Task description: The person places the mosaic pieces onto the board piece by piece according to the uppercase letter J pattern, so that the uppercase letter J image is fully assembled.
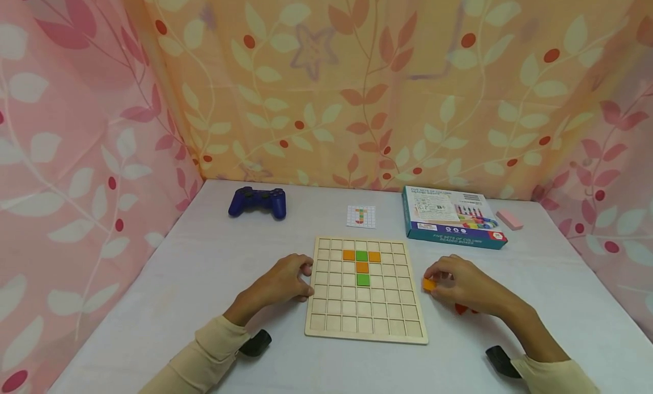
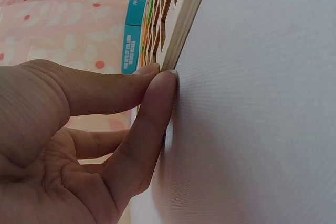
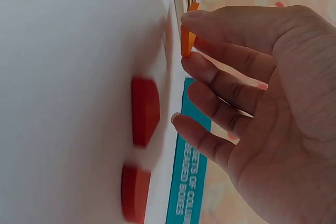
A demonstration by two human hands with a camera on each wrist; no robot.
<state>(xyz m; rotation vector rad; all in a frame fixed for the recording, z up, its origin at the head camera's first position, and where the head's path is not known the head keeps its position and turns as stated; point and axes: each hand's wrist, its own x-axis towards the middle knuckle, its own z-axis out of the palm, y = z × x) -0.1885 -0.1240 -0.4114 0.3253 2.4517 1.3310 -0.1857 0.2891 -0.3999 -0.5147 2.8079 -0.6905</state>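
Note:
A wooden grid board (image 1: 334, 309) lies on the white table, with several orange and green square tiles set in its upper cells in a T-like pattern. At its left edge my left hand (image 1: 283, 279) holds the rim between thumb and fingers; the left wrist view shows the fingertips (image 2: 167, 77) against the board's side (image 2: 189, 17). To the right of the board, my right hand (image 1: 466, 283) pinches an orange square tile (image 3: 187, 38) just above the table. Below that hand lie red pieces (image 3: 144, 111), one with a slanted or rounded side, partly hidden in the head view.
Behind the board lies a small pattern card (image 1: 361, 217) with a coloured grid design. A blue game controller (image 1: 257, 202) sits at the back left. A boxed bead set (image 1: 454, 217) and a pink eraser-like block (image 1: 509, 219) are at the back right. Floral curtains surround the table.

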